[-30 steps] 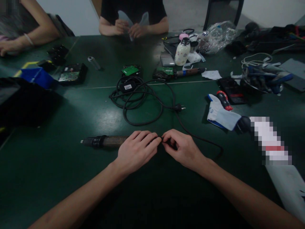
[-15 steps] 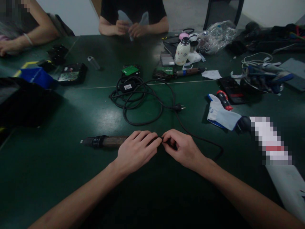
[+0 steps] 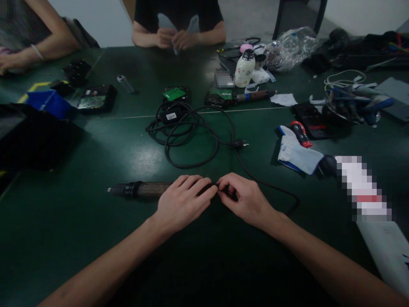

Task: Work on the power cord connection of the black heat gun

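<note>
Gripping the electric screwdriver (image 3: 153, 189) over its rear: left hand (image 3: 187, 198). Right hand (image 3: 244, 196) pinches a small dark part (image 3: 217, 184) at the screwdriver's tail.

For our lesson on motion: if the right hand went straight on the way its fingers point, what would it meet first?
The right hand would likely meet the left hand first, though exact depth is unclear.

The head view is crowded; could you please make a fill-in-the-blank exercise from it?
The left hand rests on a tool whose tip points to the picture's ____ side.
The plug points its prongs to the picture's ____ side.
A black-and-____ handle lies by the glove.
Missing words: left; right; red.
</note>
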A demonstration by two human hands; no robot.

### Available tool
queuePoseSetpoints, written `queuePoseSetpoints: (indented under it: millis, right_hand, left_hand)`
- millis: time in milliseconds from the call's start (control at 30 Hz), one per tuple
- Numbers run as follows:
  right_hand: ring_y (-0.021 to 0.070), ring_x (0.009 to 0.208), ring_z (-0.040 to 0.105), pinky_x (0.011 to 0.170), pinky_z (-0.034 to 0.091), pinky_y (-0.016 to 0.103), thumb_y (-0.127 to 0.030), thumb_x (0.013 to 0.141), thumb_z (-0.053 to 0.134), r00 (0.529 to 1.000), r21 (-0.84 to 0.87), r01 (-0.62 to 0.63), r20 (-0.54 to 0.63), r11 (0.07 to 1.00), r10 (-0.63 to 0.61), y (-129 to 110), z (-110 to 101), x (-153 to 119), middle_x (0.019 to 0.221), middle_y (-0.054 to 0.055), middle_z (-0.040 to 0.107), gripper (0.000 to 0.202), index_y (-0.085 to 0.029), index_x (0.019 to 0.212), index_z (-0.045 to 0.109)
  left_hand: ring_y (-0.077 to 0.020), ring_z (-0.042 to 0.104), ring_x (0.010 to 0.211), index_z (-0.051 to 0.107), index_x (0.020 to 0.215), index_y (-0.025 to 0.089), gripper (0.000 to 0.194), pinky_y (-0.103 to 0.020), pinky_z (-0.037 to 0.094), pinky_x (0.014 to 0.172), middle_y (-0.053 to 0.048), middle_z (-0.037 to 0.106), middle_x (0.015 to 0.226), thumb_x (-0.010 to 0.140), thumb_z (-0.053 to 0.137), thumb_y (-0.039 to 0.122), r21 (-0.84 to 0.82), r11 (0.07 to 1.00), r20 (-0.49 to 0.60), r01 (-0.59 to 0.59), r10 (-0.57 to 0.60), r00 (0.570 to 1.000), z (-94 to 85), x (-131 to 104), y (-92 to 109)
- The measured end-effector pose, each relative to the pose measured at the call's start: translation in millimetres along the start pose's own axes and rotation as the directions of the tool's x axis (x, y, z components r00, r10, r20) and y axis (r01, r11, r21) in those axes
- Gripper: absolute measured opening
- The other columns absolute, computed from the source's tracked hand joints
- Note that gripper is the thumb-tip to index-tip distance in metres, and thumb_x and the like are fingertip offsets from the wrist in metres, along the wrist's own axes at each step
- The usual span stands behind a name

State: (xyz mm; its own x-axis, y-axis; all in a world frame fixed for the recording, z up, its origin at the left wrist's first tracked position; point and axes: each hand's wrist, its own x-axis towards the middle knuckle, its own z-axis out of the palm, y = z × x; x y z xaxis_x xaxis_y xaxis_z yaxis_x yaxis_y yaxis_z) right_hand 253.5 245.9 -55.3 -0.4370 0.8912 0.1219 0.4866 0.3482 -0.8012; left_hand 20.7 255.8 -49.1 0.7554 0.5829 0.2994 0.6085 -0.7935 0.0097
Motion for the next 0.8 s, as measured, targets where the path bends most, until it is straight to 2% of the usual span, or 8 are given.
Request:
queuePoseSetpoints:
  millis: [133,300,500,667,800]
  right_hand:
    - [0.0144,0.076,0.058,0.067,0.046,0.029,-0.012,0.095,0.064,1.0,0.011,-0.006,-0.008,1.0,0.006,0.8,0.4,0.0,0.098,0.002,0.063,0.012,-0.022,0.101,0.061]
    - [0.0142,0.077,0.059,0.067,0.046,0.029,-0.012,0.096,0.063,1.0,0.002,0.004,-0.003,1.0,-0.004,1.0,0.7,0.0,0.1,0.002,0.064,0.011,-0.022,0.1,0.06]
    - [0.0141,0.076,0.058,0.067,0.046,0.029,-0.012,0.095,0.064,1.0,0.004,0.001,-0.006,1.0,-0.001,-0.2,-0.2,0.2,0.099,0.002,0.064,0.013,-0.022,0.102,0.061]
    - [0.0143,0.076,0.058,0.066,0.045,0.029,-0.013,0.096,0.062,1.0,0.01,0.005,-0.006,1.0,-0.005,0.7,0.6,-0.3,0.099,0.003,0.064,0.01,-0.022,0.1,0.06]
    - [0.0141,0.076,0.058,0.067,0.046,0.029,-0.012,0.095,0.064,1.0,0.0,0.001,-0.013,1.0,-0.001,0.6,0.9,-0.3,0.099,0.002,0.064,0.012,-0.022,0.101,0.061]
  left_hand:
    - [-0.0242,0.066,0.112,0.064,0.125,0.019,0.024,-0.041,0.05,0.093,-0.004,0.07,0.126,0.102,0.059,0.025,-0.014,1.0,-0.017,0.027,-0.027,0.999,1.7,-0.1,-0.3]
    - [-0.0261,0.065,0.115,0.064,0.123,0.022,0.022,-0.042,0.05,0.093,-0.005,0.069,0.129,0.103,0.058,0.025,0.01,1.0,0.014,-0.01,0.01,1.0,1.3,0.4,-0.3]
    - [-0.0238,0.066,0.112,0.063,0.125,0.019,0.024,-0.041,0.05,0.093,-0.004,0.07,0.125,0.103,0.058,0.026,-0.022,0.999,-0.008,0.039,-0.039,0.999,2.9,-0.3,-0.2]
    - [-0.0264,0.065,0.115,0.064,0.124,0.022,0.022,-0.042,0.05,0.092,-0.004,0.068,0.13,0.103,0.057,0.025,0.012,1.0,0.017,-0.013,0.013,1.0,0.3,-0.2,-0.1]
    - [-0.0241,0.066,0.113,0.063,0.125,0.019,0.023,-0.041,0.05,0.094,-0.004,0.07,0.126,0.103,0.057,0.025,-0.019,0.999,-0.014,0.029,-0.029,0.999,1.4,-0.7,0.4]
